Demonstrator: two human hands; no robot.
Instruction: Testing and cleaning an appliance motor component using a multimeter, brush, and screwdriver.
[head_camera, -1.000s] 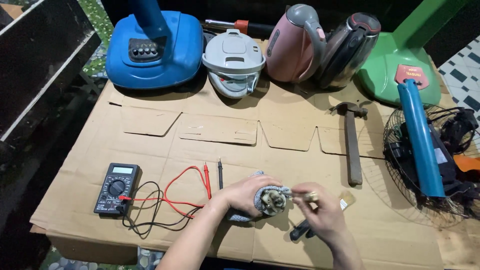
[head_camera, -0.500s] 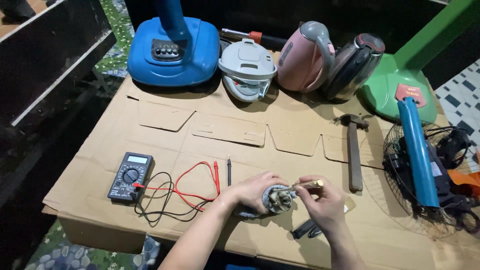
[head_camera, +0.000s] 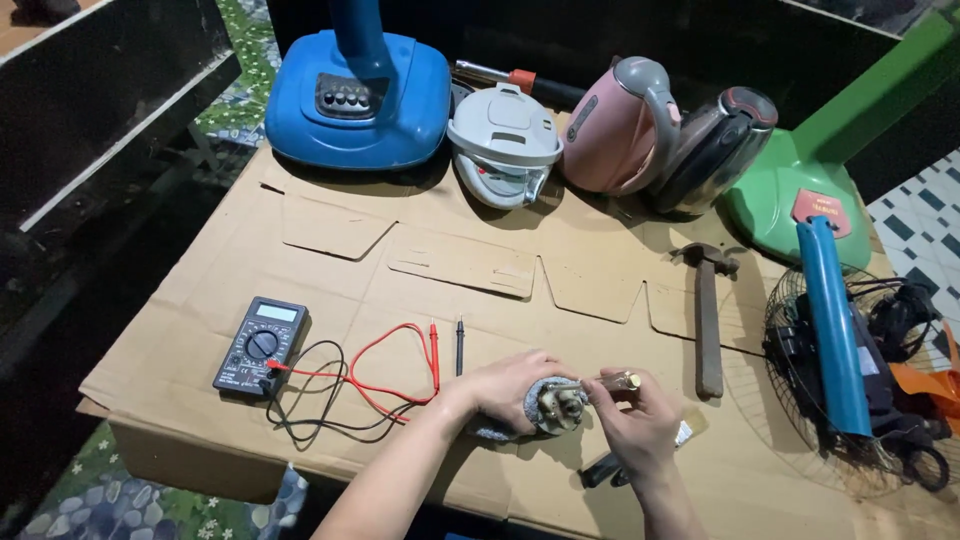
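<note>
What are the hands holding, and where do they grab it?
The left hand grips a small grey motor around its body. The right hand pinches a small brass-coloured part at the motor's front.

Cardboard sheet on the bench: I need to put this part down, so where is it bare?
The flattened brown cardboard sheet lies bare between the black multimeter, the blue fan base and the wooden-handled hammer. It is crowded at the left hand and right hand around the small grey motor part, along the back row, and by the wire fan guard.
</note>
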